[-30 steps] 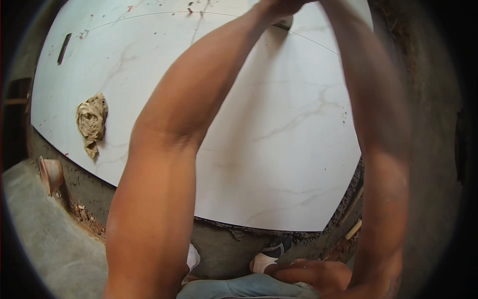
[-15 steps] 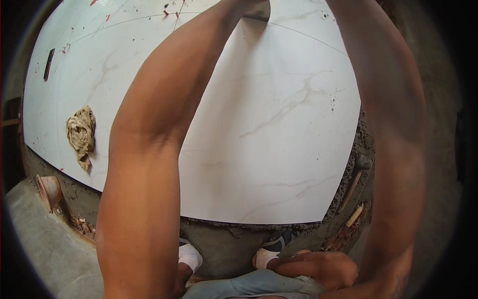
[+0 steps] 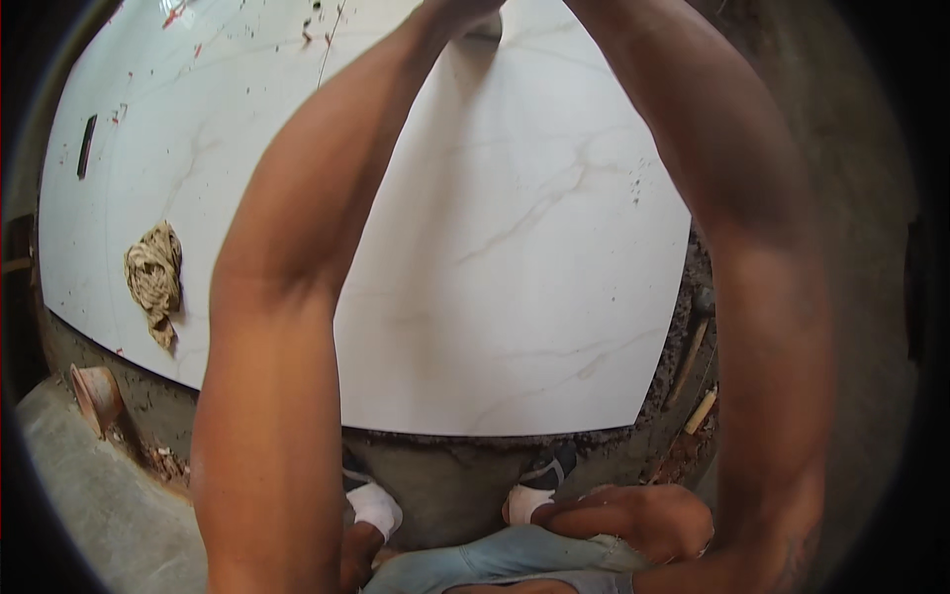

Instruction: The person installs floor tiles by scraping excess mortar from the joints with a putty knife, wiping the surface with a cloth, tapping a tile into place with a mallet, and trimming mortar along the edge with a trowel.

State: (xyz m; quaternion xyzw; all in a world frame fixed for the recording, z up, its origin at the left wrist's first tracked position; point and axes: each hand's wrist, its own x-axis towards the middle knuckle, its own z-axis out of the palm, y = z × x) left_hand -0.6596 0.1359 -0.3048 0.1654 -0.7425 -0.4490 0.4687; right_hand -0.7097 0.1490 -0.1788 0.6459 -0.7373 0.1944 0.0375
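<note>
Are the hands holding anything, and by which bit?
I can't tell: the top edge hides most of the left hand and all of the right. A grey thing shows beside the left, grip unseen.

No lettering (or numerals) legible.

White tiles (image 3: 515,327) — crumpled cloth (image 3: 154,282) atop; arms (image 3: 341,158) outstretched
</note>
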